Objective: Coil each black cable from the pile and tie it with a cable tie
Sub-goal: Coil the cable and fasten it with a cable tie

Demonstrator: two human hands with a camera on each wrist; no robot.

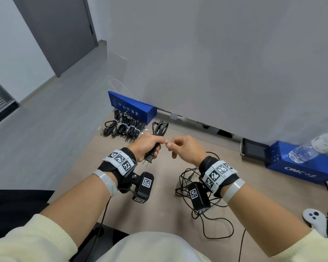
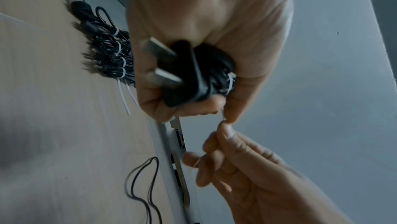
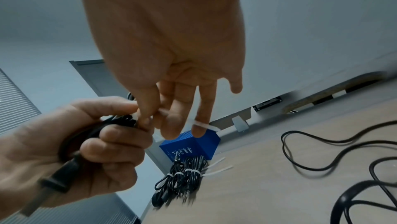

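Loose cables (image 1: pixel 203 197) on table (image 1: pixel 169 220) under right wrist. Left hand (image 1: pixel 147 146) clenches coil (image 1: pixel 155 146), plug toward body. Right hand (image 1: pixel 184 148), beside it, pinches tie (image 3: pixel 203 124) tail; pull runs rightward. Tied bundles (image 1: pixel 124 127) farther.

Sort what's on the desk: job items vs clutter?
Job:
coiled cable gripped in left hand
cable tie pinched by right hand
tied bundles
loose cable pile

Clutter:
blue boxes
water bottle
small screen
white controller
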